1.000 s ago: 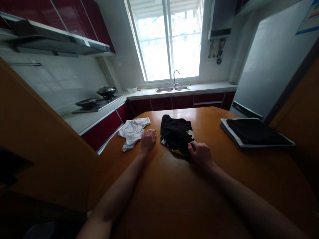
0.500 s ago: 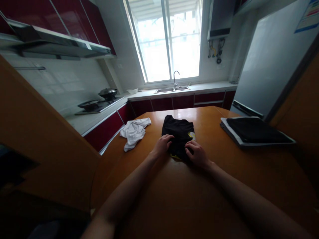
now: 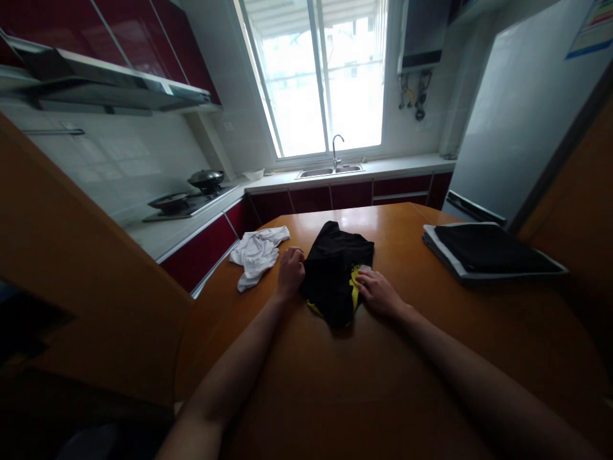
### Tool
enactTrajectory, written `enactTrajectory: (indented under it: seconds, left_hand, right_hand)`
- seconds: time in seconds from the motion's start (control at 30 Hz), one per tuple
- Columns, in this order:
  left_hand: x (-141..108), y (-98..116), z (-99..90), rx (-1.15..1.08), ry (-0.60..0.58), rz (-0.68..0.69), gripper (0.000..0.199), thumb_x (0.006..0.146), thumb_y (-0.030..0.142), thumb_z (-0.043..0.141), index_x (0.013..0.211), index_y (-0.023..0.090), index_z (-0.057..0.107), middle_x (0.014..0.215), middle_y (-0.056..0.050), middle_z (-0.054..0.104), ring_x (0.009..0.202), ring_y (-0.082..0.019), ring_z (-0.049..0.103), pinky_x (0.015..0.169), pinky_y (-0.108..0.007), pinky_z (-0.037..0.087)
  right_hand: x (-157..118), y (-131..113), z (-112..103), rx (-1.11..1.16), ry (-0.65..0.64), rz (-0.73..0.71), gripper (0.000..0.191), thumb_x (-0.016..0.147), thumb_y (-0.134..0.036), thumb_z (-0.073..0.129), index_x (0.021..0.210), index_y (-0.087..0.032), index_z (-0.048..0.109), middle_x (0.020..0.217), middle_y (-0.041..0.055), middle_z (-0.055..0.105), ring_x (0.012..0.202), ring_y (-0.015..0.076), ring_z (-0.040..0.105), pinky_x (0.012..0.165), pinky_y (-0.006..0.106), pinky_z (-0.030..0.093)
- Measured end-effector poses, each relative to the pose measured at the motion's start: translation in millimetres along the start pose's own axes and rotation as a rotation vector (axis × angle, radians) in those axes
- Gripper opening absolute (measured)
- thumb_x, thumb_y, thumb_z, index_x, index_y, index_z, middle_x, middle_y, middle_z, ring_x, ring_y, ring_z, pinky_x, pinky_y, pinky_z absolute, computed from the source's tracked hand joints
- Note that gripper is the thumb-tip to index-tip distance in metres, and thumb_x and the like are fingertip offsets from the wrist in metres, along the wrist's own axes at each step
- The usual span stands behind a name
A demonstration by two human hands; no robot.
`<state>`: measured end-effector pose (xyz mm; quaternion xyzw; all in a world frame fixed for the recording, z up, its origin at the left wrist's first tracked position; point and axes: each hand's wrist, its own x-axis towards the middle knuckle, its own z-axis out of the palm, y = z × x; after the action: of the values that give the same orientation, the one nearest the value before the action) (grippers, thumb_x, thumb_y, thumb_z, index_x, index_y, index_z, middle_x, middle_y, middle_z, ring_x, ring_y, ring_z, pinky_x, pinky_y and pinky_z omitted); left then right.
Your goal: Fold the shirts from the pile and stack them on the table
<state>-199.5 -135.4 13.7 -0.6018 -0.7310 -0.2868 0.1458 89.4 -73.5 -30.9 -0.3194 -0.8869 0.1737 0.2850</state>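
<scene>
A black garment [image 3: 335, 275] with yellow and white patches lies partly folded on the wooden table [image 3: 306, 396]. I cannot tell what kind of garment it is. At its left edge, my left hand [image 3: 291, 275] is closed with fingers curled round the cloth. My right hand [image 3: 380, 292] grips the right side, its fingertips bunched at the yellow patch. Yellow also shows along the near left edge. To the left of my left hand lies a crumpled white garment [image 3: 257, 255], apart from both hands.
A stack of folded dark and light cloths [image 3: 493, 250] sits on the table's right side. Beyond the table are a counter with a sink [image 3: 330, 171], a stove with pans [image 3: 170, 202] on the left and a fridge [image 3: 507, 121] on the right.
My left hand has moved left, pulling the garment's left edge outward. The near part of the cloth is spread wider and reaches closer to me, and more yellow shows beside my right hand.
</scene>
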Motion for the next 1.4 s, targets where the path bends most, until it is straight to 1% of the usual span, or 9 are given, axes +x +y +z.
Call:
enactTrajectory:
  seconds: [0.2, 0.53, 0.77, 0.87, 0.93, 1.03, 1.13, 1.27, 1.4]
  left_hand:
    - [-8.0, 10.3, 19.5, -0.247, -0.222, 0.526, 0.029, 0.087, 0.006, 0.047, 0.095, 0.023, 0.07, 0.129, -0.004, 0.063, 0.123, -0.02, 0.056, 0.109, -0.038, 0.044]
    - [-9.8, -1.2, 28.2, -0.37, -0.327, 0.457, 0.03, 0.088, 0.011, 0.054, 0.11, 0.021, 0.073, 0.128, -0.009, 0.067, 0.119, -0.021, 0.063, 0.107, -0.04, 0.049]
    - [-16.3, 20.2, 24.6, -0.557, -0.402, 0.62, 0.034, 0.078, 0.004, 0.054, 0.098, 0.022, 0.075, 0.123, -0.007, 0.07, 0.115, -0.019, 0.065, 0.102, -0.036, 0.051]
    - [-17.5, 36.3, 17.7, -0.636, -0.5, 0.611, 0.027, 0.073, 0.001, 0.052, 0.077, 0.02, 0.072, 0.114, -0.005, 0.073, 0.106, -0.018, 0.068, 0.096, -0.031, 0.053]
    - [-18.3, 47.5, 11.2, -0.678, -0.541, 0.558, 0.029, 0.075, 0.001, 0.051, 0.085, 0.019, 0.072, 0.114, -0.005, 0.073, 0.104, -0.018, 0.068, 0.094, -0.03, 0.053]
    - [-19.1, 59.7, 2.5, -0.676, -0.577, 0.511, 0.042, 0.082, 0.006, 0.055, 0.12, 0.022, 0.066, 0.12, -0.005, 0.07, 0.108, -0.018, 0.066, 0.097, -0.032, 0.052]
    - [-17.4, 63.8, -2.4, -0.609, -0.622, 0.574, 0.054, 0.085, 0.013, 0.062, 0.137, 0.025, 0.056, 0.118, -0.006, 0.069, 0.109, -0.019, 0.064, 0.099, -0.034, 0.049]
    - [-10.0, 62.8, -8.4, -0.53, -0.659, 0.613, 0.047, 0.088, 0.017, 0.064, 0.133, 0.027, 0.062, 0.108, -0.006, 0.068, 0.103, -0.021, 0.062, 0.095, -0.034, 0.048]
    - [1.5, 57.2, -20.8, -0.582, -0.682, 0.595, 0.021, 0.09, 0.025, 0.065, 0.108, 0.023, 0.075, 0.101, -0.005, 0.067, 0.096, -0.02, 0.061, 0.089, -0.03, 0.048]
  right_hand:
    - [-1.2, -9.7, -8.1, -0.194, -0.088, 0.043, 0.034, 0.101, -0.038, 0.042, 0.114, -0.022, 0.069, 0.134, 0.01, 0.064, 0.125, 0.0246, 0.056, 0.106, 0.041, 0.037]
    - [-17.8, -46.6, -31.4, -0.38, -0.2, 0.115, 0.039, 0.099, -0.047, 0.047, 0.099, -0.019, 0.073, 0.11, 0.0159, 0.071, 0.106, 0.0284, 0.062, 0.089, 0.039, 0.044]
    - [-75.6, -87.7, -46.1, -0.515, -0.304, 0.123, 0.045, 0.096, -0.055, 0.05, 0.091, -0.019, 0.077, 0.098, 0.018, 0.074, 0.092, 0.0295, 0.069, 0.082, 0.037, 0.046]
    - [-91.2, -105.3, -57.0, -0.478, -0.403, 0.104, 0.045, 0.095, -0.054, 0.051, 0.086, -0.018, 0.078, 0.09, 0.0179, 0.075, 0.085, 0.0291, 0.071, 0.073, 0.034, 0.046]
    - [-90.0, -109.2, -66.9, -0.396, -0.427, 0.118, 0.044, 0.096, -0.053, 0.051, 0.082, -0.021, 0.077, 0.086, 0.0144, 0.076, 0.078, 0.0267, 0.071, 0.067, 0.031, 0.045]
    - [-73.6, -92.2, -83.5, -0.25, -0.312, 0.181, 0.039, 0.097, -0.05, 0.05, 0.079, -0.026, 0.075, 0.08, 0.0073, 0.076, 0.073, 0.023, 0.071, 0.062, 0.028, 0.041]
    - [-45.8, -46.6, -99.4, -0.231, -0.098, 0.281, 0.029, 0.095, -0.043, 0.052, 0.086, -0.027, 0.075, 0.083, 0.0055, 0.076, 0.078, 0.023, 0.071, 0.064, 0.029, 0.041]
    - [-0.7, 31.6, -115.4, -0.205, 0.017, 0.468, 0.02, 0.087, -0.025, 0.058, 0.095, -0.021, 0.076, 0.098, 0.0092, 0.077, 0.093, 0.0245, 0.07, 0.075, 0.029, 0.046]
    - [43.9, 91.7, -119.6, -0.179, 0.055, 0.577, 0.023, 0.084, -0.016, 0.058, 0.097, -0.014, 0.076, 0.107, 0.0165, 0.075, 0.103, 0.0267, 0.069, 0.087, 0.03, 0.047]
